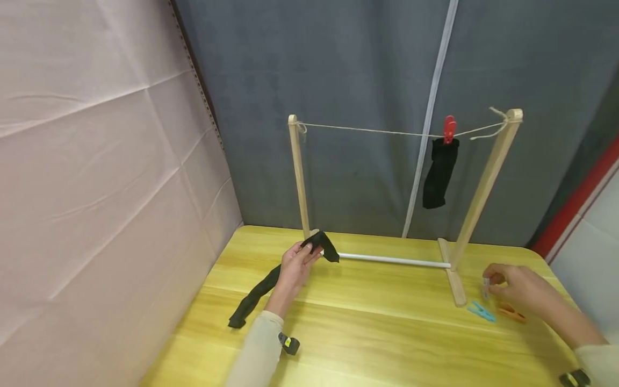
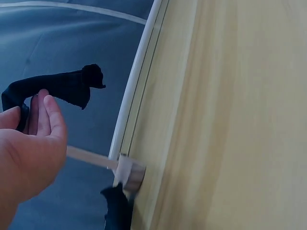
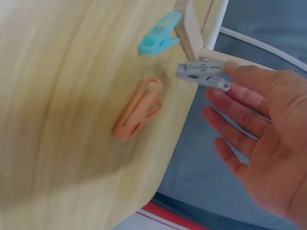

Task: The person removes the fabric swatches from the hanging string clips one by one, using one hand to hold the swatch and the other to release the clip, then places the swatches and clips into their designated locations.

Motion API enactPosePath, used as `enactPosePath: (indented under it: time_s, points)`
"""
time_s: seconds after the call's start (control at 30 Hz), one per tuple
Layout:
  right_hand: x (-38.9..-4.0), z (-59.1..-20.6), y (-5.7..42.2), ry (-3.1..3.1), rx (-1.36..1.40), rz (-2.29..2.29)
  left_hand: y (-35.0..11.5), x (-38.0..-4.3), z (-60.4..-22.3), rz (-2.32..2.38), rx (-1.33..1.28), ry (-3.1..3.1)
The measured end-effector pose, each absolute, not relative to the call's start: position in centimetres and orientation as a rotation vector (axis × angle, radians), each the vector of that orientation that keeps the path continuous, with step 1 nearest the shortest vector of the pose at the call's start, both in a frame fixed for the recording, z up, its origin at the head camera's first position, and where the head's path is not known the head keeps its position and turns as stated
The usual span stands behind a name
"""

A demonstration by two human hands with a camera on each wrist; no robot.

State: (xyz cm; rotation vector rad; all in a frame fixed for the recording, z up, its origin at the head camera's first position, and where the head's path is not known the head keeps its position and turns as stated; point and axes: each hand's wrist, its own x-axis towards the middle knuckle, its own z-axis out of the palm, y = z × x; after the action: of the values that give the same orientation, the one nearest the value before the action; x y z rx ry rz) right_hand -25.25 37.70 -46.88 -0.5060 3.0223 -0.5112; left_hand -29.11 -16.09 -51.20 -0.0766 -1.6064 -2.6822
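My left hand (image 1: 296,264) pinches a black sock (image 1: 325,244) between thumb and fingers, near the rack's left post; one end of the sock droops past the fingertips, as the left wrist view also shows. Another black sock (image 1: 256,295) lies on the table beside the left forearm. At the right, my right hand (image 1: 524,287) holds a grey clothespin (image 3: 204,74) by one end between thumb and index finger, the other fingers loosely bent. Below it on the table lie a light blue clothespin (image 1: 481,311) and an orange clothespin (image 1: 511,312).
A wooden rack with a left post (image 1: 298,172), a right post (image 1: 488,188) and a white bottom bar (image 1: 394,260) stands on the table (image 1: 367,333). From its string (image 1: 367,129) hangs a black sock (image 1: 440,174) under a red clothespin (image 1: 450,129). A grey curtain (image 1: 338,64) is behind.
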Motion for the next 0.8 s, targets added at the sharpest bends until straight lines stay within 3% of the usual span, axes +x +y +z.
enactPosePath:
  time_s: [0.2,0.53,0.8]
  points:
    - [-25.1,-47.9,38.9,2.932,-0.357,-0.491,-19.3,-28.5,-51.6,-2.585,-0.027,-1.660]
    - [-24.4,-48.8,40.1,2.945,-0.368,-0.559,-25.7,-27.1,-51.5,-2.373,0.142,-1.891]
    - [-24.3,-50.2,39.6,2.975,-0.362,-0.586,-29.8,-24.0,-51.3,-1.546,0.325,-2.573]
